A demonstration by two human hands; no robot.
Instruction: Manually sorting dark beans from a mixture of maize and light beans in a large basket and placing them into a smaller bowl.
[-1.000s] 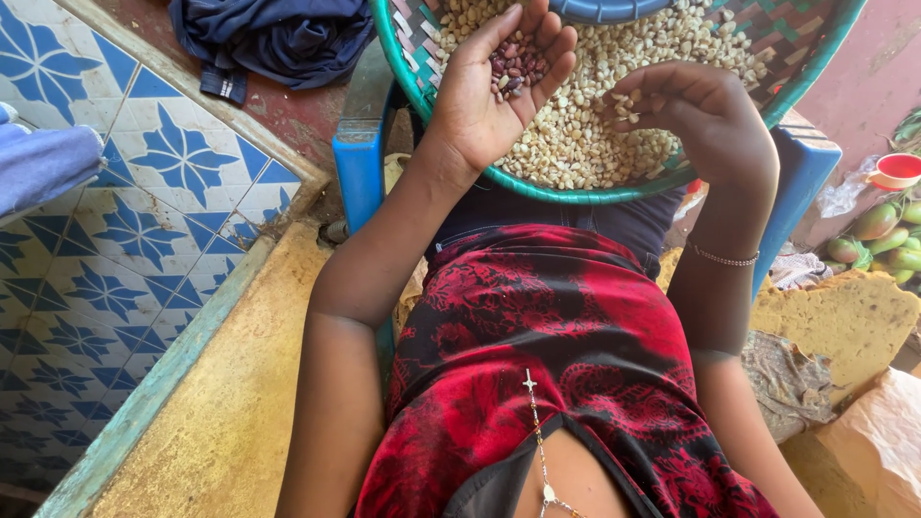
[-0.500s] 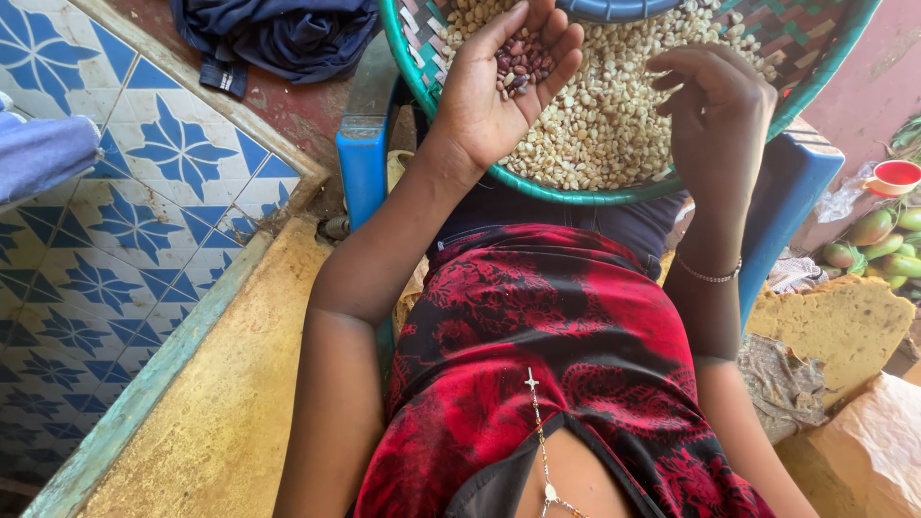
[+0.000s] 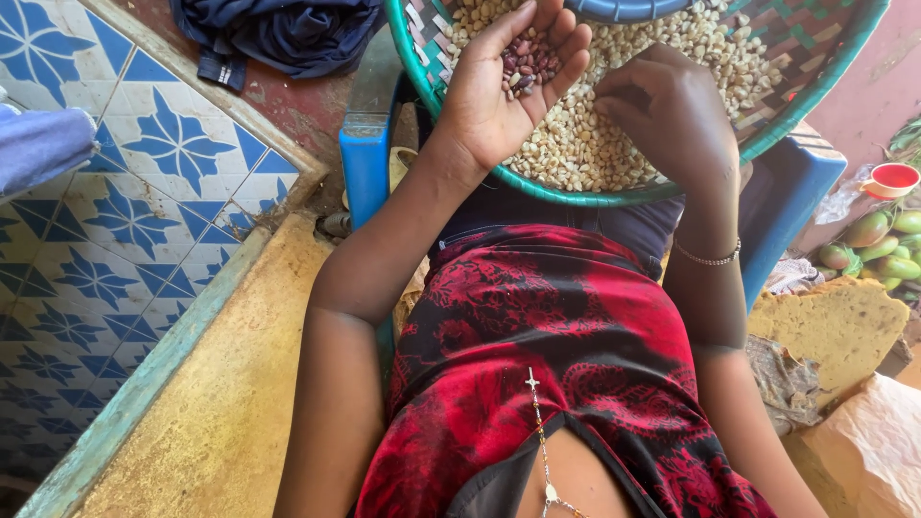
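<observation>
Dark kernels [image 3: 526,65] in cupped left hand [image 3: 504,91]; basket [image 3: 767,134] beneath.

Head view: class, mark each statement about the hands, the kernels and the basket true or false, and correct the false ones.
1. The left hand cups dark reddish kernels in its palm. True.
2. The right hand rests on the tiled floor. False: it is down in the pale kernels.
3. The woven basket has a green rim. True.
4. A blue cup sits at the right edge. False: a red cup sits there.
5. The wrist with the bracelet is the right one. True.
</observation>
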